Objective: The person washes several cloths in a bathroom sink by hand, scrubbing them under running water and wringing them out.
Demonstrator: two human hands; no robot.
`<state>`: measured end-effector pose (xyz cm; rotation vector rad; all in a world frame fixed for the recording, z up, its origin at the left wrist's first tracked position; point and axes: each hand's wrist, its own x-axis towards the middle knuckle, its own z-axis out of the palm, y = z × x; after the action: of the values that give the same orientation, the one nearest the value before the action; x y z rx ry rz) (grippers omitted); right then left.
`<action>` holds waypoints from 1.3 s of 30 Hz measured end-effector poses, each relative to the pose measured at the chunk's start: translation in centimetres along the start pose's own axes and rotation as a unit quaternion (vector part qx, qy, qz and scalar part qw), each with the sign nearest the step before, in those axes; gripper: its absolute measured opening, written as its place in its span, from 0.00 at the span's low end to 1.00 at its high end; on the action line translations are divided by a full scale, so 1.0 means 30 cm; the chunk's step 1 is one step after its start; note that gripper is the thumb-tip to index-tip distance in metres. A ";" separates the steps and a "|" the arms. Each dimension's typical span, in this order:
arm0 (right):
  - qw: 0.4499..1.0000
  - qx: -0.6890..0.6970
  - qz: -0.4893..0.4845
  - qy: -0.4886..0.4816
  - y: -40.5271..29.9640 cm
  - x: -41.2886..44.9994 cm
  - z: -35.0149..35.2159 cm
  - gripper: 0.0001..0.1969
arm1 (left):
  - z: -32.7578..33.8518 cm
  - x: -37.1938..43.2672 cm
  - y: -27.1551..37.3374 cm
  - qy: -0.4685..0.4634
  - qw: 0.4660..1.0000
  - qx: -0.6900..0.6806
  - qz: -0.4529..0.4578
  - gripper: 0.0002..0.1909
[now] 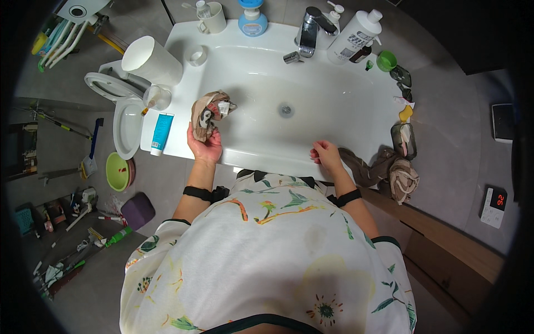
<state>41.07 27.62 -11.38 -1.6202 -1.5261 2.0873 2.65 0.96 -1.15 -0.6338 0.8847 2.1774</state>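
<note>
A wet-looking brown garment (207, 115) with a panda print and a white tag is bunched up at the left side of the white washbasin (254, 94). My left hand (205, 144) grips its lower end, palm turned up, over the basin's front left rim. Above the front rim, my right hand (327, 155) has loosely curled fingers, with nothing visible in them. Just right of it, brown cloth (367, 167) drapes over the basin's front right corner, and a bunched part (404, 179) lies at its end. The drain (285, 110) shows in the basin floor.
Behind the basin stand a chrome faucet (308, 33), a white pump bottle (354, 37), a blue foam dispenser (252, 21) and a mug (213, 18). A paper roll (156, 62) and a blue tube (162, 133) occupy the left ledge. Small items line the right rim, including a green cup (386, 61).
</note>
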 end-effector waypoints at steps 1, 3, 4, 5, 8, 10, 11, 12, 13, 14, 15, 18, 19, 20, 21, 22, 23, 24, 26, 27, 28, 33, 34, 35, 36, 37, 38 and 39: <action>1.000 0.000 0.001 0.000 0.000 0.001 -0.002 0.15 | -0.004 0.003 0.000 -0.009 1.000 -0.006 -0.006 0.26; 1.000 -0.009 0.009 -0.005 0.003 0.000 -0.004 0.14 | -0.013 0.010 0.001 -0.009 1.000 -0.012 -0.007 0.26; 1.000 -0.013 0.011 -0.007 0.004 0.000 -0.004 0.14 | -0.018 0.015 0.002 -0.010 1.000 -0.014 -0.008 0.26; 1.000 -0.004 0.003 -0.004 0.004 0.001 -0.003 0.14 | -0.023 0.020 0.005 -0.015 1.000 -0.017 -0.014 0.26; 1.000 0.008 -0.003 0.000 0.007 -0.004 -0.004 0.14 | -0.025 0.026 0.002 -0.016 0.999 -0.019 -0.022 0.26; 1.000 0.011 -0.002 -0.001 0.000 -0.012 0.002 0.14 | -0.021 0.025 0.005 -0.011 1.000 -0.018 -0.022 0.26; 1.000 0.005 0.000 0.004 -0.004 -0.016 0.006 0.14 | -0.019 0.025 0.007 -0.014 1.000 -0.014 -0.022 0.26; 1.000 0.002 0.002 0.007 -0.003 -0.017 0.006 0.13 | -0.016 0.025 0.008 -0.016 1.000 -0.012 -0.022 0.26; 1.000 -0.001 0.004 0.011 -0.003 -0.018 0.004 0.13 | -0.012 0.024 0.009 -0.018 1.000 -0.010 -0.022 0.26; 1.000 -0.005 0.009 0.005 -0.003 -0.019 0.000 0.14 | -0.009 0.024 0.007 -0.017 1.000 -0.012 -0.022 0.26; 1.000 -0.007 0.012 0.001 -0.004 -0.019 -0.001 0.14 | -0.011 0.025 0.007 -0.015 1.000 -0.013 -0.021 0.26; 1.000 -0.018 0.021 0.002 -0.002 -0.016 -0.001 0.14 | -0.015 0.025 0.007 -0.025 0.999 -0.016 -0.020 0.26; 1.000 -0.021 0.023 0.004 0.000 -0.014 -0.002 0.14 | -0.015 0.026 0.007 -0.029 0.999 -0.017 -0.020 0.26; 1.000 -0.019 0.020 0.002 0.002 -0.013 -0.004 0.14 | -0.015 0.027 0.007 -0.031 0.999 -0.020 -0.021 0.27; 1.000 -0.018 0.019 0.001 0.003 -0.012 -0.004 0.14 | -0.015 0.027 0.007 -0.032 0.999 -0.023 -0.022 0.27; 1.000 -0.017 0.019 -0.001 0.004 -0.011 -0.005 0.14 | -0.016 0.027 0.007 -0.032 0.999 -0.025 -0.022 0.27; 1.000 -0.019 0.022 0.000 0.004 -0.010 -0.006 0.14 | -0.016 0.027 0.007 -0.032 0.999 -0.026 -0.024 0.27; 1.000 -0.021 0.023 -0.001 0.003 -0.009 -0.005 0.13 | -0.015 0.027 0.008 -0.031 0.999 -0.026 -0.025 0.27; 0.999 -0.021 0.027 0.000 0.001 -0.010 -0.004 0.14 | -0.013 0.025 0.006 -0.031 0.999 -0.025 -0.023 0.27; 0.999 -0.020 0.029 0.000 0.000 -0.011 -0.003 0.14 | -0.015 0.025 0.006 -0.031 0.999 -0.023 -0.021 0.27; 0.999 -0.020 0.031 -0.001 -0.001 -0.012 -0.002 0.14 | -0.016 0.025 0.007 -0.030 0.999 -0.022 -0.019 0.27; 1.000 -0.016 0.026 -0.002 -0.005 -0.013 -0.002 0.14 | -0.016 0.027 0.006 -0.028 0.999 -0.025 -0.022 0.27; 1.000 -0.013 0.026 -0.002 -0.006 -0.013 -0.004 0.14 | -0.014 0.026 0.004 -0.027 0.999 -0.024 -0.021 0.27; 1.000 -0.012 0.025 -0.006 -0.007 -0.014 -0.006 0.14 | -0.012 0.026 0.003 -0.025 0.999 -0.022 -0.020 0.27; 1.000 -0.012 0.024 -0.009 -0.013 -0.014 -0.005 0.14 | -0.013 0.027 0.003 -0.024 0.999 -0.022 -0.018 0.27; 1.000 -0.012 0.024 -0.012 -0.017 -0.016 -0.003 0.14 | -0.015 0.027 0.003 -0.022 0.999 -0.021 -0.016 0.27; 0.999 -0.013 0.030 -0.013 -0.021 -0.018 -0.001 0.14 | -0.017 0.026 0.002 -0.017 1.000 -0.021 -0.015 0.27; 0.999 -0.014 0.031 -0.014 -0.025 -0.017 -0.001 0.14 | -0.017 0.027 0.003 -0.016 1.000 -0.022 -0.014 0.27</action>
<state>40.97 27.72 -10.47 -1.6770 -1.5385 2.1385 2.16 0.88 -1.97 -0.6284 0.8083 2.1803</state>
